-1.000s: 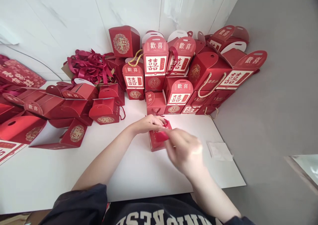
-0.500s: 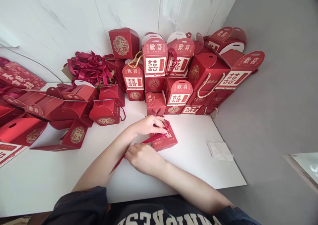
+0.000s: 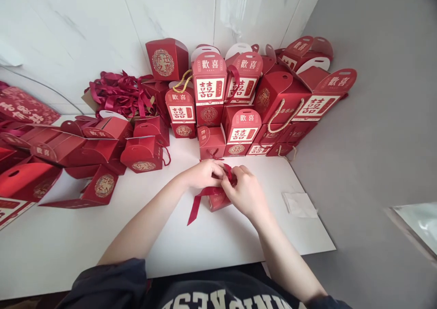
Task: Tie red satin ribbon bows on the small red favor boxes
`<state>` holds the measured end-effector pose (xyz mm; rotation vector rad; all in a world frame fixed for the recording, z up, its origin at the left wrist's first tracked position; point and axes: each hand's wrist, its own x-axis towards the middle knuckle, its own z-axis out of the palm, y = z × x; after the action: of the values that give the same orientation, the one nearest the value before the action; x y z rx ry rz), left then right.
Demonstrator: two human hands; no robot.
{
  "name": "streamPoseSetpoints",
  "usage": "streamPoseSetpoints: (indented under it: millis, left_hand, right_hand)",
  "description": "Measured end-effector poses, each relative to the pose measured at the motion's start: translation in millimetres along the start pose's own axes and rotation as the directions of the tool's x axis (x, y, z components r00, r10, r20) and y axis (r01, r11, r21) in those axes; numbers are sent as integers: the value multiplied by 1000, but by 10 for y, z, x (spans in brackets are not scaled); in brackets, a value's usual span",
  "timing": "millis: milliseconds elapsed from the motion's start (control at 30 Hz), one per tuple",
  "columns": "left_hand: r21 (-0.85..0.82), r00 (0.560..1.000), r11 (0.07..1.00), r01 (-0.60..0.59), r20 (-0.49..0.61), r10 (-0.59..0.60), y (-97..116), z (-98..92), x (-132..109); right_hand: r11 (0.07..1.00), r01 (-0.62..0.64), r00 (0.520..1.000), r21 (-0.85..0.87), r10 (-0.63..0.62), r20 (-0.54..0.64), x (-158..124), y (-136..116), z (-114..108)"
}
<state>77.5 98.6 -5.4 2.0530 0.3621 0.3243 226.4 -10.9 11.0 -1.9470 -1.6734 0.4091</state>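
Observation:
A small red gift box (image 3: 218,202) lies on the white table in front of me, mostly covered by my hands. Over its top runs a red ribbon (image 3: 195,209), one loose end hanging to the left and resting on the table. My left hand (image 3: 206,173) pinches the ribbon at the box's top from the left. From the right, my right hand (image 3: 244,188) has its fingers closed on the ribbon at the same spot. The fingertips of both hands nearly meet there, and the crossing of the ribbon is partly hidden.
Stacked red gift boxes (image 3: 239,136) stand behind my hands against the tiled wall. More red boxes (image 3: 141,156) crowd the left side, with a heap of dark red ribbons (image 3: 119,93) behind them. Folded white tissue (image 3: 300,205) lies near the table's right edge.
My right hand has moved from the lower left, where it was pulling the ribbon's end, up to the box's top right. The ribbon's end now hangs loose at the left.

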Motion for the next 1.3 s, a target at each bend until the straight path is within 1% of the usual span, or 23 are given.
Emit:
streamPoseSetpoints:
  millis: [67, 133, 167, 233, 267, 300, 367, 433, 500, 633, 700, 767, 833, 900, 967, 1033, 1100, 1133, 1167, 1200, 1233, 1267, 1300]
  left_hand:
    - [-8, 1000, 1000, 9, 4, -9, 11, 6, 1]
    - [-24, 1000, 999, 26, 4, -26, 13, 3, 0]
    - [-34, 999, 999, 39, 1, -39, 10, 0, -1]
    - [-53, 998, 996, 65, 1, -65, -2, -4, -4]
    - [-58, 997, 995, 75, 1, -76, -10, -6, -6]
    - [-61, 997, 995, 82, 4, -82, -17, -7, -6]
    - [-57, 997, 995, 80, 18, -79, -25, -9, -5]
    - [-45, 997, 997, 68, 28, -67, -25, -11, -2]
    - [-34, 998, 998, 53, 36, -52, -19, -14, 2]
    - [-27, 998, 998, 57, 37, -56, -5, -16, 2]
    - [-34, 998, 997, 64, 29, -63, -1, -14, 0]
    - [-43, 998, 997, 62, 26, -61, 1, -12, -2]
    - [-45, 998, 997, 65, 20, -64, 1, -9, -7]
    - [-35, 997, 997, 75, 13, -75, 0, -5, -12]
    - [-22, 997, 997, 79, 11, -79, -1, -3, -16]
    - [-12, 998, 998, 67, 11, -67, -1, -2, -15]
    - [-5, 999, 999, 44, 9, -44, -3, -5, -13]
    - [1, 999, 999, 32, 9, -32, -4, -7, -12]
    - [8, 1000, 1000, 23, 7, -23, -6, -9, -12]
    - [16, 1000, 1000, 19, 5, -20, -8, -11, -13]
    - [22, 1000, 999, 23, 1, -23, -10, -13, -15]
    - [24, 999, 999, 32, -3, -32, -12, -14, -18]
    - [20, 999, 999, 42, -4, -42, -15, -15, -20]
  right_hand:
    - [995, -22, 1000, 95, 21, 14, 47, 44, 5]
    - [961, -68, 996, 266, 52, 69, 80, 109, -20]
    - [921, -102, 991, 376, 61, 118, 90, 144, -40]
    - [809, -167, 975, 564, 49, 218, 95, 203, -79]
    - [763, -178, 968, 621, 24, 249, 90, 220, -93]
    - [743, -171, 966, 647, -4, 260, 82, 228, -99]
    - [766, -122, 972, 631, -38, 234, 62, 219, -91]
    - [806, -85, 981, 586, -36, 192, 52, 192, -62]
    - [825, -89, 986, 558, -6, 165, 61, 171, -28]
    - [825, -113, 991, 553, 56, 119, 126, 197, 13]
    - [798, -120, 990, 590, 53, 130, 160, 227, 17]
    - [767, -127, 986, 630, 27, 166, 181, 246, 15]
    - [783, -106, 984, 613, -5, 177, 191, 245, 18]
    - [847, -52, 988, 529, -33, 151, 200, 223, 35]
    - [912, -2, 994, 411, -43, 100, 217, 189, 65]
    - [964, 28, 999, 265, -32, 11, 242, 150, 93]
    - [992, 50, 994, 115, -39, -103, 268, 115, 93]
    - [996, 58, 987, 65, -48, -151, 280, 102, 76]
    - [996, 68, 981, 50, -57, -187, 291, 96, 47]
    - [993, 85, 975, 81, -66, -213, 301, 96, 7]
    - [981, 111, 972, 159, -74, -224, 310, 107, -40]
    - [951, 144, 971, 272, -83, -225, 319, 128, -92]
    - [898, 183, 970, 399, -100, -222, 327, 161, -142]
